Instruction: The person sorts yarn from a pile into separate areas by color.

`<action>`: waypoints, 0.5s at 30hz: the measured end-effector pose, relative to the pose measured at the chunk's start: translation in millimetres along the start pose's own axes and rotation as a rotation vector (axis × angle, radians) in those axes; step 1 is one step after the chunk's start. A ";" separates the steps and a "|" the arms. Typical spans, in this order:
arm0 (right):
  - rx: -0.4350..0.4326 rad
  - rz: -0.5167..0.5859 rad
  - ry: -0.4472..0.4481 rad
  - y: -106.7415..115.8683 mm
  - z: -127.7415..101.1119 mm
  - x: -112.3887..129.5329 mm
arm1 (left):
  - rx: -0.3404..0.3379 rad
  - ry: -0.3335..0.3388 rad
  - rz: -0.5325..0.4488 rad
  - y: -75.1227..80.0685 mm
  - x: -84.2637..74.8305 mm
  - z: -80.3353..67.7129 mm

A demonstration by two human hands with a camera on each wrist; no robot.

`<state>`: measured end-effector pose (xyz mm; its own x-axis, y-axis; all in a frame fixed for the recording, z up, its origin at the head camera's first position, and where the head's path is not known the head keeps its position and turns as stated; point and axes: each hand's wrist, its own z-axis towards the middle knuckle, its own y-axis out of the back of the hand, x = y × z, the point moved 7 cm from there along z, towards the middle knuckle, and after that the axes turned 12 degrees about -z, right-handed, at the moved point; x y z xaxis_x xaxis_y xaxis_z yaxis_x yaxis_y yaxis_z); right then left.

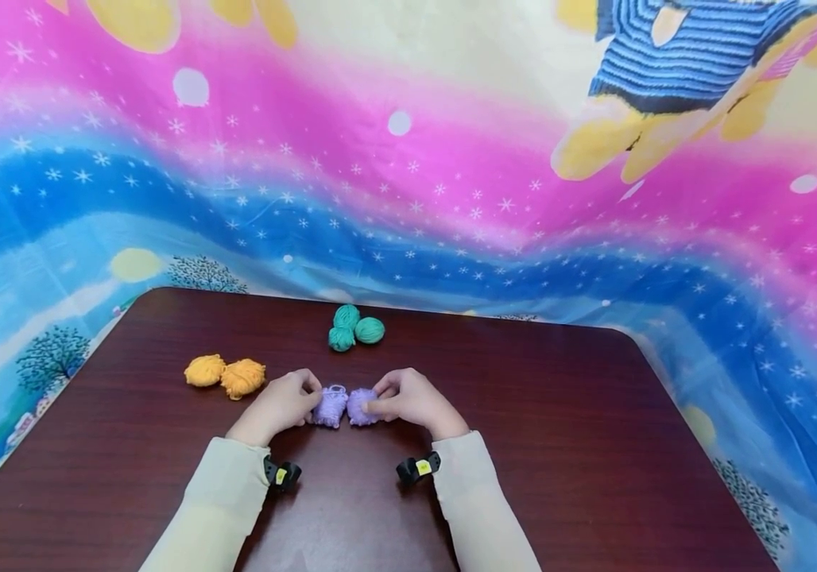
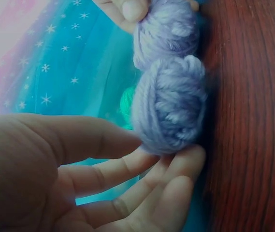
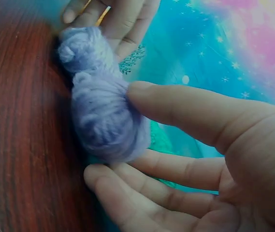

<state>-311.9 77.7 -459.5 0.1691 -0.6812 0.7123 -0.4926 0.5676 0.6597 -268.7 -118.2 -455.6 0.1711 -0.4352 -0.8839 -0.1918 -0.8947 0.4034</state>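
Two small lilac yarn balls sit side by side on the dark wooden table, touching or nearly so. My left hand [image 1: 281,405] holds the left yarn ball [image 1: 330,407] between thumb and fingers. Its wound strands fill the middle of the left wrist view, where the thumb [image 2: 98,137] presses its side. The right yarn ball [image 1: 362,407] is pinched by my right hand [image 1: 414,401]. In the right wrist view the thumb [image 3: 176,104] lies against this ball, with the fingers on its far side. Both balls appear to rest on the tabletop.
Green yarn balls [image 1: 369,330] cluster near the table's back edge. Two yellow-orange yarn balls [image 1: 242,378] lie left of my left hand. The dark table [image 1: 559,445] has rounded far corners, and a colourful printed curtain [image 1: 451,183] hangs behind it. Each wrist wears a black strap.
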 end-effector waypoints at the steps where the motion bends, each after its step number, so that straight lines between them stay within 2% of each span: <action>1: 0.005 -0.008 -0.002 0.5 -0.3 -0.3 | 0.004 -0.001 -0.002 -0.4 -0.5 -0.2; 9: 0.021 -0.025 0.006 5.8 0.1 -3.2 | 0.017 -0.005 0.012 0.1 -0.7 1.6; 15: 0.030 -0.013 0.040 12.4 0.2 -2.9 | -0.001 -0.041 0.062 3.1 -3.1 3.3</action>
<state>-318.6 86.6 -453.5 0.2097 -0.6692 0.7129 -0.5150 0.5441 0.6623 -273.1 -119.3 -452.3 0.1194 -0.4857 -0.8659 -0.1995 -0.8661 0.4583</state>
